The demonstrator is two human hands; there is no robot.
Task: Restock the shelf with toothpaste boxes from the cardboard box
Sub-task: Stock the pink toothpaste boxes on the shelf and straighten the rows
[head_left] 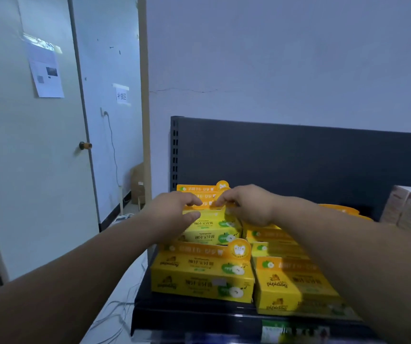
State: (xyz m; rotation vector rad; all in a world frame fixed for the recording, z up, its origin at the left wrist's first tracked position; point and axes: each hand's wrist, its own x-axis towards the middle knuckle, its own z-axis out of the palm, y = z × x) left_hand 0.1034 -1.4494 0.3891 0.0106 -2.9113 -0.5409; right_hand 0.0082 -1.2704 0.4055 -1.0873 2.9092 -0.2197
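Note:
Yellow toothpaste boxes stand in rows on the dark shelf (189, 311). Both my hands reach to the second box (212, 228) in the left row. My left hand (174, 211) grips its left end, thumb on the front, fingers curled over the orange top flap. My right hand (246, 206) pinches the flap's right end. A front box (202, 276) sits closer to me in the same row, and more boxes (291, 286) fill the row to the right, partly hidden by my right forearm. The cardboard supply box is not clearly in view.
The shelf's dark back panel (298, 157) rises behind the rows. Pale pink cartons (410, 209) are stacked at the right edge. A door (33, 145) stands at the left, with cables (115, 316) on the floor and a brown carton (137, 182) by the wall.

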